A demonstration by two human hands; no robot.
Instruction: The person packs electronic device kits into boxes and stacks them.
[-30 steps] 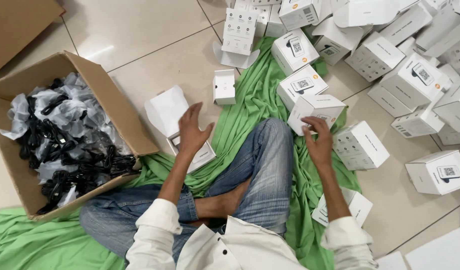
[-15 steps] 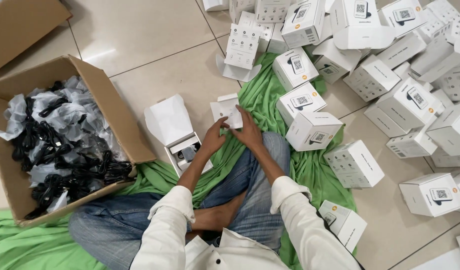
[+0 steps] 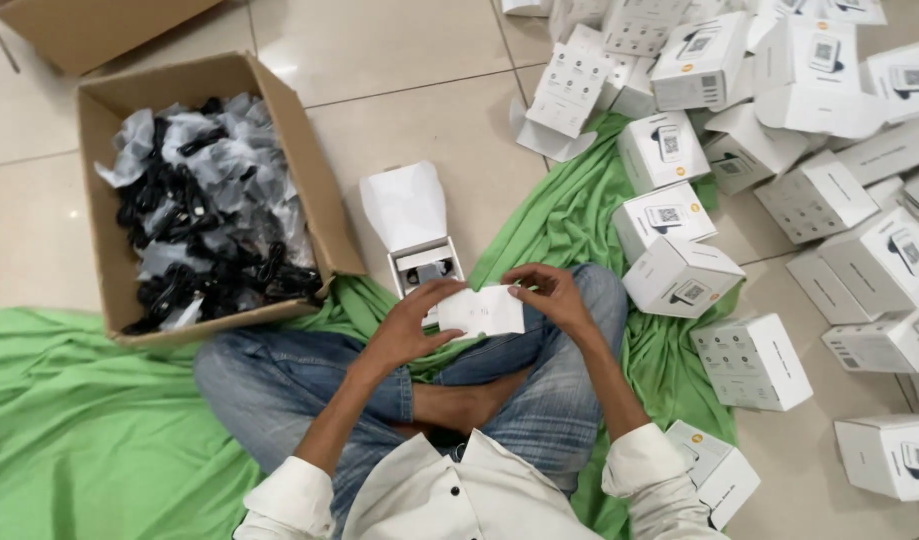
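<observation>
I sit cross-legged on a green cloth. Both hands hold a small white box over my lap: my left hand grips its left end, my right hand holds its right end with the fingers curled over the top. Just beyond the left hand an open white box lies on the floor, its lid flipped up and a dark item inside.
A cardboard carton at the left holds several black items in clear bags. Several white boxes are piled on the tiled floor to the right and behind. Another white box lies by my right elbow.
My hands came in from the floor, took up the small white box from beyond my knee and brought it over my lap.
</observation>
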